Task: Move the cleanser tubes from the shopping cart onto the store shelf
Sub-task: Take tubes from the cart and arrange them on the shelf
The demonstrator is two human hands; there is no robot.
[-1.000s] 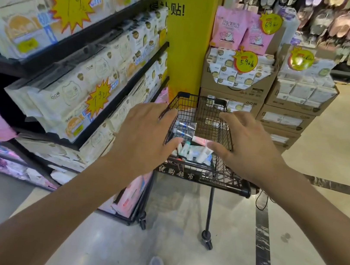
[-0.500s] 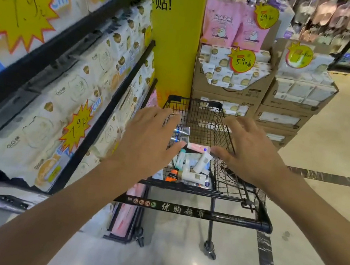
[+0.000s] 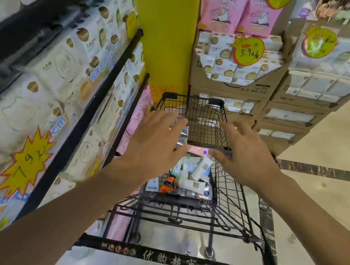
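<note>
A black wire shopping cart (image 3: pixel 175 260) stands in front of me, its handle bar nearest. Several cleanser tubes (image 3: pixel 189 183) lie in a heap in its basket: white, pale blue, pink and one orange-capped. My left hand (image 3: pixel 156 143) hovers over the basket's left side with fingers spread and holds nothing. My right hand (image 3: pixel 245 156) reaches over the right side, fingers extended, its fingertips close above a white tube (image 3: pixel 202 167). The store shelf (image 3: pixel 97 98) with black rails runs along my left.
The left shelf is packed with white tissue packs and yellow starburst price tags (image 3: pixel 26 162). A yellow pillar (image 3: pixel 163 39) and stacked cardboard display boxes (image 3: pixel 233 82) stand right behind the cart. Open tiled floor (image 3: pixel 329 200) lies to the right. My shoe shows below.
I have stepped closer, so the cart fills more of the view. Both hands have moved forward over the basket and their fingers have spread.
</note>
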